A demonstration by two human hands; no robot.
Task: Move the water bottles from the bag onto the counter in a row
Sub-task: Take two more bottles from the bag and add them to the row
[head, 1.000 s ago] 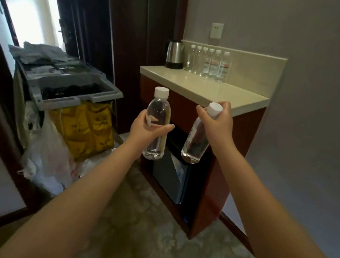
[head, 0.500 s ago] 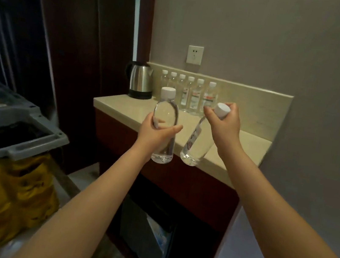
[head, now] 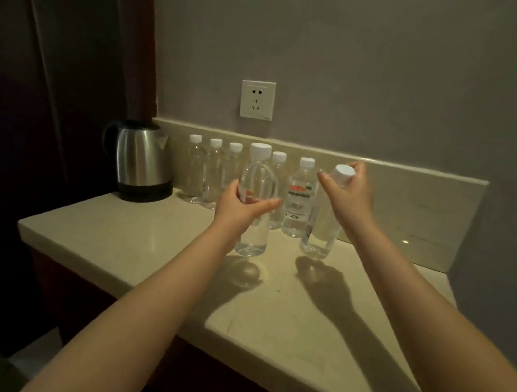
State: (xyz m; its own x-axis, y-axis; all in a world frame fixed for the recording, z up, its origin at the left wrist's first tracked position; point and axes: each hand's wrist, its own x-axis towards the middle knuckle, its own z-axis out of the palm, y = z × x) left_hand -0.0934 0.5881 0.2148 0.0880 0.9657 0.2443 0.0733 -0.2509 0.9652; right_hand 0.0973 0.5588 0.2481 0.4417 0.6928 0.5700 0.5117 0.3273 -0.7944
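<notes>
My left hand [head: 241, 208] grips a clear water bottle [head: 257, 192] with a white cap around its middle, upright, just above the beige counter [head: 147, 246]. My right hand [head: 346, 196] holds a second clear bottle [head: 319, 239] by its neck and cap, hanging slightly tilted over the counter, right of the first. Behind them, several capped water bottles [head: 299, 199] stand in a row along the backsplash; part of that row is hidden by the bottle in my left hand. The bag is out of view.
A steel electric kettle [head: 141, 160] stands at the counter's back left, next to the row. A wall socket [head: 257, 99] sits above the backsplash [head: 418, 207]. Dark wooden panelling rises on the left. The counter's front edge runs diagonally below my forearms.
I have come closer to the counter. Both hands with their bottles moved forward and now hang over the countertop near the row. The cart with yellow bags has left the view.
</notes>
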